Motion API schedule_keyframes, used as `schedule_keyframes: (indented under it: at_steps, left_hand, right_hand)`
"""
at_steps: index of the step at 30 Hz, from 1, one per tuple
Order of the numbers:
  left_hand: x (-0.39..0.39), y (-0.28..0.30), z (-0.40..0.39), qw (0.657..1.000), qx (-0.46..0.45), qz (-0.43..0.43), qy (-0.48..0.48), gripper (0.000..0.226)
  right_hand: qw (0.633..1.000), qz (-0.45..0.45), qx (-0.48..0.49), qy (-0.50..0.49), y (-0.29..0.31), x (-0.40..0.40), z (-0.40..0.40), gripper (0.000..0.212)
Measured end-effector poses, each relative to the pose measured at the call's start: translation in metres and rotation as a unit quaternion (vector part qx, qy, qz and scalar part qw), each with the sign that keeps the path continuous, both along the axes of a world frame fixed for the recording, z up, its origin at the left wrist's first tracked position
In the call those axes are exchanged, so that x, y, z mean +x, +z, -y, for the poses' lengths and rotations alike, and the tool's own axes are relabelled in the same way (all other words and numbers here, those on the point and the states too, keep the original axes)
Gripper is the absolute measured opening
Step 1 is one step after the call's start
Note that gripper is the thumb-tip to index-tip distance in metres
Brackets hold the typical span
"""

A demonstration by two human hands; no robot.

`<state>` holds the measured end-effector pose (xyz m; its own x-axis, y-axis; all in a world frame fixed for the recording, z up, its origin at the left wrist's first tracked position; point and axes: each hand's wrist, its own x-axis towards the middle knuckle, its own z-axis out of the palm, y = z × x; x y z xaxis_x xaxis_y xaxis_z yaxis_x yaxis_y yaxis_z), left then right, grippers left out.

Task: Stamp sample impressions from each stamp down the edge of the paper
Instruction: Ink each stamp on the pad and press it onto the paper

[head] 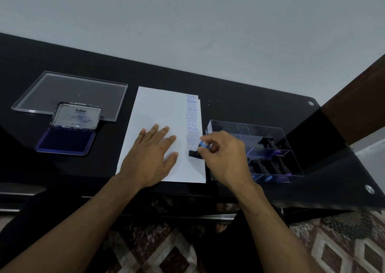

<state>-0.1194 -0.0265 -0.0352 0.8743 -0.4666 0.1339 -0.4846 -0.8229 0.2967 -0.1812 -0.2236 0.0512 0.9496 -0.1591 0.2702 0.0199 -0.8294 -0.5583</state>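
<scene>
A white sheet of paper (156, 114) lies on the black table, with a column of blue impressions (192, 122) such as FRAGILE, SAMPLE and AIR MAIL down its right edge. My left hand (152, 158) lies flat on the paper, fingers spread. My right hand (225, 156) grips a black stamp (195, 153) with a blue knob, its base down on the paper just below the lowest impression. An open blue ink pad (65, 142) with its lid raised sits to the left of the paper.
A clear acrylic box (277, 135) holding several black-handled stamps stands right of the paper. Its clear lid (70, 89) lies at the back left, behind the ink pad. The table's front edge runs just below the paper, with patterned floor beneath.
</scene>
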Motion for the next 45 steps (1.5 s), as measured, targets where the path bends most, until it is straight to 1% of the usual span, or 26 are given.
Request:
schedule_keyframes:
  at_steps: [3,5,7,10,17,23,34,39,41,43,45]
  left_hand:
    - [0.000,0.000,0.000,1.000,-0.003,-0.001,-0.001,0.071]
    - [0.000,0.000,-0.001,1.000,-0.001,-0.002,0.000,0.072]
    - [0.000,0.001,-0.001,1.000,0.001,-0.004,0.001,0.071]
    - [-0.001,0.001,0.000,1.000,-0.002,-0.004,0.001,0.070]
    - [0.000,0.002,0.000,1.000,-0.006,-0.003,-0.002,0.071]
    - [-0.001,0.001,-0.001,1.000,-0.007,-0.002,-0.002,0.067]
    - [0.000,0.003,0.000,1.000,-0.008,-0.007,-0.004,0.067]
    - [0.001,0.004,0.000,1.000,-0.016,-0.015,-0.011,0.072]
    - [0.001,0.008,-0.003,0.999,-0.033,-0.018,-0.012,0.075]
    - [0.002,0.011,-0.010,0.999,-0.046,-0.018,-0.004,0.077]
    - [0.002,0.015,-0.020,0.999,-0.039,-0.019,0.005,0.078]
  right_hand:
    - [0.986,0.070,0.134,-0.075,0.002,-0.003,0.005,0.016]
    - [0.969,0.082,0.207,-0.107,0.002,-0.004,0.006,0.016]
    - [0.955,0.090,0.256,-0.123,-0.001,-0.005,0.006,0.016]
    - [0.941,0.093,0.295,-0.138,-0.006,-0.006,0.005,0.015]
    - [0.927,0.093,0.332,-0.148,-0.006,-0.006,0.003,0.014]
    - [0.927,0.093,0.333,-0.146,-0.006,-0.006,0.004,0.015]
    - [0.929,0.091,0.333,-0.134,-0.004,-0.006,0.001,0.015]
    - [0.931,0.085,0.329,-0.134,-0.004,-0.004,-0.002,0.017]
    - [0.932,0.082,0.329,-0.126,-0.005,-0.002,-0.006,0.016]
    - [0.935,0.080,0.326,-0.117,-0.005,0.001,-0.011,0.015]
    - [0.937,0.072,0.324,-0.112,-0.004,0.003,-0.019,0.015]
